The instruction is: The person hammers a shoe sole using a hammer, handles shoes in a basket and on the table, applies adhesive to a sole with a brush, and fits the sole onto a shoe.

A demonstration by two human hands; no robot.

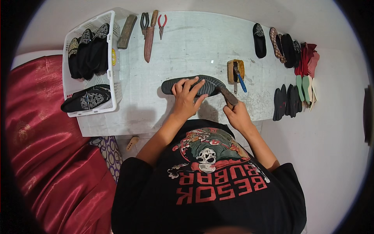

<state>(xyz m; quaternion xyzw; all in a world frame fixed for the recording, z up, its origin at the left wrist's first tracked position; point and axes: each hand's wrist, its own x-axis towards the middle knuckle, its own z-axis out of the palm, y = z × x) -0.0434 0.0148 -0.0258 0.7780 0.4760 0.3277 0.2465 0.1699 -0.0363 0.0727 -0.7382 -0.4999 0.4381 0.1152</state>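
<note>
A black shoe lies sole up on the white worktable, just in front of me. My left hand presses flat on its middle with the fingers spread. My right hand grips a dark metal tool whose tip touches the shoe's right end.
A white basket with several black embroidered shoes sits at the left. Pliers, a knife and a file lie at the table's back. A glue tin with a blue-handled brush stands right of the shoe. Shoes and soles line the right. Red cloth lies at my left.
</note>
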